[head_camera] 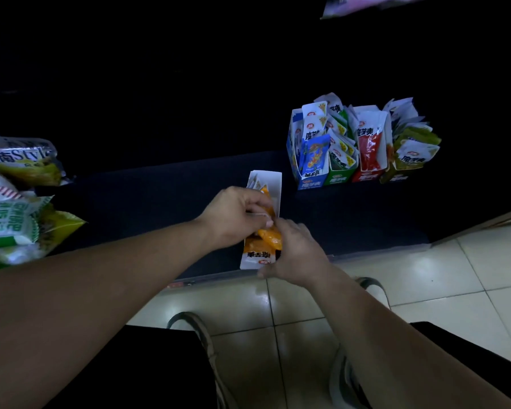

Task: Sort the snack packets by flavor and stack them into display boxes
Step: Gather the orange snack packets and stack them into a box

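An orange-and-white display box (270,184) lies near the front edge of a dark shelf (160,196), with orange snack packets (270,236) in it. My left hand (236,215) is closed on the packets from the left, fingers pinching their tops. Against the box's near right end, my right hand (295,255) holds the box. At the back right stand a blue box (309,149), a green box (341,160), a red box (369,149) and a yellow-green box (410,149), each stuffed with packets of its colour.
Large snack bags (15,202) are piled at the left end of the shelf. A pale packet (366,4) hangs at the top right. Below the shelf edge lie light floor tiles (425,276), with my feet in sandals (201,335) on them.
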